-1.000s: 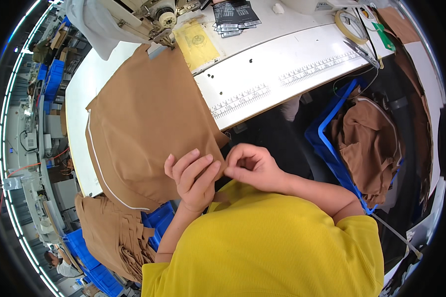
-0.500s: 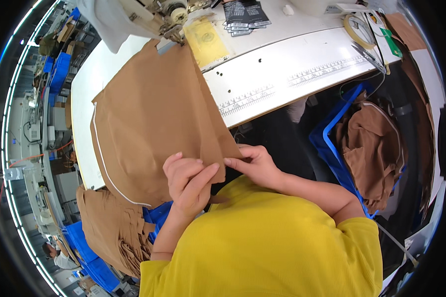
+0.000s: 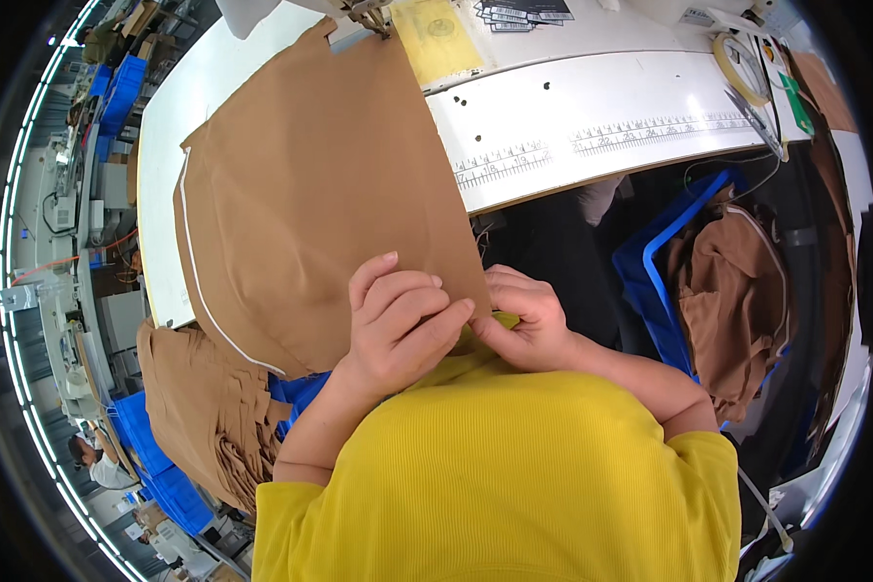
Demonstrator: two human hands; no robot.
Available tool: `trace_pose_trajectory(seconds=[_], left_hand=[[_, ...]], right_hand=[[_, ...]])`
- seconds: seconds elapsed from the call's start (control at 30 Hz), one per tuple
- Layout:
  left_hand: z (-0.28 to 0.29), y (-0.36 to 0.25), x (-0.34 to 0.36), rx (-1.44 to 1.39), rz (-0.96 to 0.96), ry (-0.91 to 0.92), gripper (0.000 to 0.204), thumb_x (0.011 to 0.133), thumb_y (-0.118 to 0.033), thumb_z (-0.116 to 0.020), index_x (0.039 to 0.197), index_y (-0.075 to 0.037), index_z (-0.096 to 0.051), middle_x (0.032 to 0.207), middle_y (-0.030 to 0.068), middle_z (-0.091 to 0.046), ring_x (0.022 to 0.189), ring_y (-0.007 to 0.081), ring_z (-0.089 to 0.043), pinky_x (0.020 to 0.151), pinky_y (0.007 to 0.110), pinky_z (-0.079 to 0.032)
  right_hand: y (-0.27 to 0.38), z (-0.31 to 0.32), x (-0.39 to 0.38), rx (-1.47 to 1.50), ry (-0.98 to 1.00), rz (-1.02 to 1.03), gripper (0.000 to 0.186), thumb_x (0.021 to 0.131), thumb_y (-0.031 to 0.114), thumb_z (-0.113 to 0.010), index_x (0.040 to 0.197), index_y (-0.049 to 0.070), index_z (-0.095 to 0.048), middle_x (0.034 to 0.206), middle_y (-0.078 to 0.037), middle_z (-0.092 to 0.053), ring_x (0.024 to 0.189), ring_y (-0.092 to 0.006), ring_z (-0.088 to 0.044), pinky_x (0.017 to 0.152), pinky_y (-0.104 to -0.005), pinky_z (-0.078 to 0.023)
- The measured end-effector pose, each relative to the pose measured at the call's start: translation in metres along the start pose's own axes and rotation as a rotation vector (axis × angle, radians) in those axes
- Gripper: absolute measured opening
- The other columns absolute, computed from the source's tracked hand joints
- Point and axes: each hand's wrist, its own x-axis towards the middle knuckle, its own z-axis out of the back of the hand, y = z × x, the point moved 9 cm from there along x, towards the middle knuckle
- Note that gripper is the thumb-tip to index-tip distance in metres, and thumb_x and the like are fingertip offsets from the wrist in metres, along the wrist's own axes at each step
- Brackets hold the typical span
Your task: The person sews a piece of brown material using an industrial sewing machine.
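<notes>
Brown cloth (image 3: pixel 320 165) stretches from the sewing machine (image 3: pixel 367 19) over the white tabletop (image 3: pixel 514 107) to the person's hands. Its near corner, splayed a moment ago, now lies flatter, so the edge seems better aligned. The right hand (image 3: pixel 532 325) pinches that edge; the left hand (image 3: pixel 403 330) has bent fingers against it, grip unclear. I count one panel, one tape roll (image 3: pixel 730 73), one crumpled heap (image 3: pixel 732 310), one layered stack (image 3: pixel 204 407).

Light — bright white strips (image 3: pixel 14 209) line far left | furniture — 1 white table (image 3: pixel 601 92) ahead, grey workbenches (image 3: pixel 60 339) leftward
</notes>
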Motion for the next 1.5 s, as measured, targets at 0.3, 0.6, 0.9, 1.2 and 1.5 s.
trace_pose_trajectory(seconds=[0.3,0.6,0.9,1.2,1.5], left_hand=[[-0.001,-0.008,0.002,-0.020,-0.095,0.003,0.023,0.064,-0.003,-0.074,0.084,-0.014,-0.073,0.082,-0.0029,-0.059,0.087,0.0175,-0.059,0.098,0.042,-0.041],[-0.001,-0.010,0.005,-0.033,-0.139,0.036,0.020,0.065,-0.002,-0.074,0.084,-0.011,-0.073,0.085,-0.0015,-0.062,0.085,0.0174,-0.062,0.094,0.040,-0.046],[-0.002,-0.010,0.011,-0.081,-0.152,0.065,0.015,0.068,-0.003,-0.073,0.082,-0.008,-0.072,0.084,0.0010,-0.062,0.084,0.0192,-0.065,0.088,0.039,-0.051],[-0.002,-0.016,0.007,-0.029,-0.225,0.001,0.012,0.070,-0.002,-0.072,0.081,-0.007,-0.071,0.085,0.0007,-0.062,0.082,0.0186,-0.064,0.084,0.038,-0.053],[-0.006,-0.013,0.009,-0.090,-0.187,0.041,0.011,0.071,-0.001,-0.072,0.080,-0.006,-0.070,0.084,0.0023,-0.060,0.081,0.0196,-0.064,0.084,0.039,-0.054]], right_hand=[[0.007,0.007,0.000,0.015,-0.029,0.063,0.019,0.075,-0.007,-0.066,0.094,-0.003,-0.068,0.088,-0.013,-0.069,0.073,-0.0247,-0.065,0.065,-0.0301,-0.052],[0.006,0.005,-0.003,0.041,-0.005,0.002,0.022,0.076,-0.008,-0.063,0.097,-0.005,-0.068,0.093,-0.016,-0.070,0.083,-0.0261,-0.070,0.070,-0.0287,-0.056],[0.006,0.004,-0.003,0.078,0.010,-0.012,0.024,0.078,-0.008,-0.061,0.101,-0.007,-0.067,0.095,-0.017,-0.069,0.083,-0.0241,-0.070,0.071,-0.0275,-0.056],[0.007,0.004,-0.003,0.107,0.022,-0.018,0.023,0.081,-0.007,-0.058,0.102,-0.008,-0.067,0.097,-0.018,-0.069,0.086,-0.0236,-0.070,0.074,-0.0272,-0.055],[0.002,0.003,-0.007,0.151,0.040,-0.040,0.024,0.083,-0.006,-0.055,0.104,-0.009,-0.066,0.099,-0.019,-0.068,0.085,-0.0241,-0.069,0.073,-0.0275,-0.054]])
